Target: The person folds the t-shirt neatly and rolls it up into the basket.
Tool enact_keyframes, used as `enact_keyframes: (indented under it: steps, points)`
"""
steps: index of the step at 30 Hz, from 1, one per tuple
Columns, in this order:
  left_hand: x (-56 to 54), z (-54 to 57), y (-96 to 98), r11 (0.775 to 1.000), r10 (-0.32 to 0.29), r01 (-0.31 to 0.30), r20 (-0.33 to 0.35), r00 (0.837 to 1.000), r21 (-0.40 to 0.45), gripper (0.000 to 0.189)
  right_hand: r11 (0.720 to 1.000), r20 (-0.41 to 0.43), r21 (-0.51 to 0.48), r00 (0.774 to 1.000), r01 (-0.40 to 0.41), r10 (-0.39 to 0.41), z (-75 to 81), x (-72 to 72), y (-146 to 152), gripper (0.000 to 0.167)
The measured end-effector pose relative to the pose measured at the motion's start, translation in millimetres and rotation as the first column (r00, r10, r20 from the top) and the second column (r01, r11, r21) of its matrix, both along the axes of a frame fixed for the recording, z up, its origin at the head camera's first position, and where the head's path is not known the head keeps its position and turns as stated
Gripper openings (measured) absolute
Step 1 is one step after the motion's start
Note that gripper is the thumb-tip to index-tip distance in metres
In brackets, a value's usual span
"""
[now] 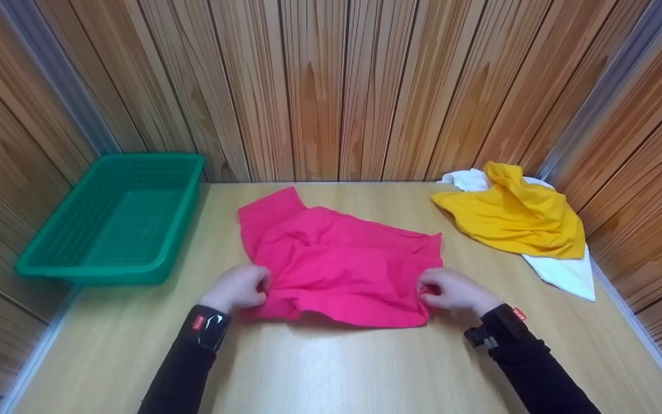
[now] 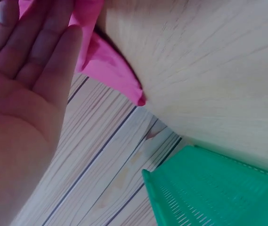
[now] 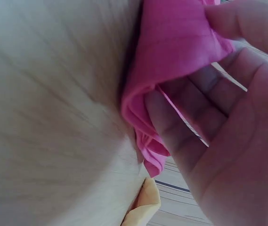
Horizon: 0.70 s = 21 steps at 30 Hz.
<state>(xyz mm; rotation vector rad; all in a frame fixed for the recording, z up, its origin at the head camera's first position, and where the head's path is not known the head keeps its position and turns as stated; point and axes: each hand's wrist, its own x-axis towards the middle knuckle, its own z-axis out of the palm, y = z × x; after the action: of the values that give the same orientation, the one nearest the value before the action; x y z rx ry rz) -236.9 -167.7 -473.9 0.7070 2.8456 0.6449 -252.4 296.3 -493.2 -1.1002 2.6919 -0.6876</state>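
A bright pink cloth (image 1: 342, 259) lies crumpled and partly spread on the wooden table (image 1: 337, 368). My left hand (image 1: 261, 286) pinches its near left edge, and in the left wrist view the left hand (image 2: 25, 89) reaches up into the pink cloth (image 2: 110, 70). At the near right corner my right hand (image 1: 426, 289) grips the fabric. The right wrist view shows the right hand (image 3: 218, 108) with its thumb and curled fingers closed over bunched folds of the pink cloth (image 3: 171, 56). Both arms wear black sleeves.
A green plastic basket (image 1: 118, 218) stands at the table's far left, also seen as the green basket (image 2: 218, 193). A yellow cloth (image 1: 515, 218) lies on a white cloth (image 1: 566, 276) at the far right. Wood-panelled walls enclose the table on three sides.
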Motion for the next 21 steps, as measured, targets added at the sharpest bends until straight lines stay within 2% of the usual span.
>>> enact_keyframes:
  steps: [4,12,14,17,19,21]
  points:
    - [4.8,3.1,-1.1,1.000,-0.007,0.007,0.036,0.999,-0.008,0.021,1.000,0.054,0.014,0.998,0.012,-0.013,2.1,2.7,-0.4,0.010]
    - [11.9,3.4,-3.3,0.999,-0.032,0.031,0.046,0.998,0.013,0.021,0.998,0.027,0.035,0.999,-0.044,0.043,3.0,5.4,-0.9,0.015]
    - [12.7,4.1,-4.9,0.999,-0.040,0.039,0.057,0.998,0.019,0.021,0.998,0.067,0.043,0.997,-0.046,0.043,5.4,5.8,0.1,0.012]
    - [12.4,6.2,-9.0,0.998,-0.066,0.064,0.073,0.995,0.027,0.019,0.999,0.183,0.039,0.983,-0.034,0.027,13.3,5.6,4.5,0.008]
    - [11.5,8.6,-13.1,0.996,-0.087,0.084,0.082,0.993,0.035,0.016,1.000,0.262,0.021,0.965,-0.010,0.005,20.8,3.9,10.1,0.015]
    - [9.9,12.4,-18.5,0.995,-0.094,0.089,0.099,0.991,0.053,0.015,1.000,0.292,-0.003,0.956,0.016,-0.014,27.9,-0.1,17.6,0.023]
